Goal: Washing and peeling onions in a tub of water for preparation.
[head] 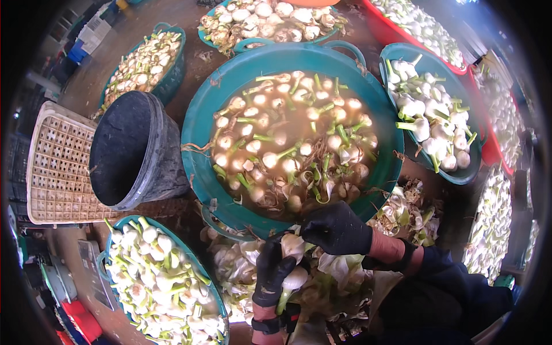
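Note:
My left hand (271, 269), in a black glove, holds a whitish garlic bulb (293, 247). A second garlic bulb (295, 278) with a cut green stem sits below it, against the palm and fingers. My right hand (336, 228), also gloved in black, has its fingers curled beside the upper bulb; whether something is pinched in them is hidden. Just beyond both hands stands a large round green tub (202, 116) of murky brown water (289, 123), where many garlic bulbs and loose skins float. Peeled skins (340, 267) are heaped beneath my hands.
A black bucket (168, 159) lies tilted on a beige plastic crate (60, 172) at left. Green tubs of garlic stand at lower left (220, 302), upper left (177, 60) and right (465, 108). Another heaped tub (207, 36) is behind. Red tubs (388, 26) line the upper right.

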`<act>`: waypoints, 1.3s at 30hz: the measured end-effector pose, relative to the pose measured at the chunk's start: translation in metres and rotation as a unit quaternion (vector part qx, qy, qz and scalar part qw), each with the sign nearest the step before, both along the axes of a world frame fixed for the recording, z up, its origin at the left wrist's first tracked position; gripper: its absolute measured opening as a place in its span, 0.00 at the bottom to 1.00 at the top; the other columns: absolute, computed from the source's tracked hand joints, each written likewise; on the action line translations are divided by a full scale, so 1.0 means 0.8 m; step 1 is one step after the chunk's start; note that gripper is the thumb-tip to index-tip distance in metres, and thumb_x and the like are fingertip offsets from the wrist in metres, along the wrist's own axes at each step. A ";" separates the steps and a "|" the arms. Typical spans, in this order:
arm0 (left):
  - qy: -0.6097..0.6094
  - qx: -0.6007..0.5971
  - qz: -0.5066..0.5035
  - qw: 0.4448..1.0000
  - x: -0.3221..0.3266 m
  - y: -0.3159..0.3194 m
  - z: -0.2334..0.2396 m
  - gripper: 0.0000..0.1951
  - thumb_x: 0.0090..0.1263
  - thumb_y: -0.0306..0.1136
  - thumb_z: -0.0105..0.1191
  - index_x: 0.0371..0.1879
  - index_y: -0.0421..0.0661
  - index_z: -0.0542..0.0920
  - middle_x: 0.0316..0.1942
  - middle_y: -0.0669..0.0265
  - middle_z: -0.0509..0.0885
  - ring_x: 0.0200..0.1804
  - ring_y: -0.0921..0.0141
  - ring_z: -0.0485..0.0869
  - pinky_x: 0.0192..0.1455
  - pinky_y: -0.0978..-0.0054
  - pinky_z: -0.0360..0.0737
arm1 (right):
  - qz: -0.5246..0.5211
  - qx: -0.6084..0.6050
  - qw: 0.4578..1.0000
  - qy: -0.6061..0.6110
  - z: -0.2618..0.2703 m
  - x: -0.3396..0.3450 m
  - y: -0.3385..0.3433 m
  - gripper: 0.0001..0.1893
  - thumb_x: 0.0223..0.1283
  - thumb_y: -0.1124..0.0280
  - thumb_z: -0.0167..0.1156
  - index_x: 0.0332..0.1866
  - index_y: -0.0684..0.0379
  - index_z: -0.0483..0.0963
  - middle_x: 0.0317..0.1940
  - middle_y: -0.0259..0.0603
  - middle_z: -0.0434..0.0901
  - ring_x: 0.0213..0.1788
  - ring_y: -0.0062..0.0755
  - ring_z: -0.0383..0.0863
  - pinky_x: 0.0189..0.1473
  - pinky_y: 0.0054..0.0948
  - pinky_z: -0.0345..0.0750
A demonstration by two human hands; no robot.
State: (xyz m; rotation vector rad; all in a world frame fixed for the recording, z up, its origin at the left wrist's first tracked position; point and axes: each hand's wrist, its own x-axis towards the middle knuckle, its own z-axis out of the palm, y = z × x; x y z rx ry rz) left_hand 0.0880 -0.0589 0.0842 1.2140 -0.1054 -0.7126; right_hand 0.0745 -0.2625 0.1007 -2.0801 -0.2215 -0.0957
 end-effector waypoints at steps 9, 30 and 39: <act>-0.195 0.270 -0.027 0.943 0.003 -0.015 0.020 0.22 0.61 0.27 0.56 0.55 0.35 0.73 0.48 0.55 0.81 0.49 0.68 0.80 0.53 0.73 0.74 | -0.053 -0.055 0.997 0.004 0.004 -0.010 0.010 0.04 0.45 0.73 0.60 0.25 0.62 0.77 0.26 0.47 0.78 0.31 0.48 0.79 0.31 0.40 0.75; -0.102 0.105 0.002 0.989 -0.005 -0.001 0.024 0.32 0.56 0.32 0.58 0.61 0.34 0.67 0.47 0.57 0.80 0.50 0.69 0.78 0.55 0.71 0.73 | -0.116 -0.006 0.993 -0.012 -0.041 -0.013 -0.007 0.08 0.54 0.70 0.59 0.32 0.65 0.74 0.29 0.52 0.78 0.30 0.52 0.77 0.34 0.39 0.74; -0.230 0.345 0.278 0.867 0.017 0.182 0.136 0.26 0.67 0.42 0.52 0.56 0.32 0.69 0.55 0.44 0.74 0.56 0.52 0.74 0.57 0.61 0.74 | 0.105 -0.069 0.992 -0.002 0.001 0.006 -0.070 0.10 0.56 0.65 0.60 0.38 0.59 0.76 0.32 0.48 0.80 0.38 0.50 0.80 0.42 0.42 0.76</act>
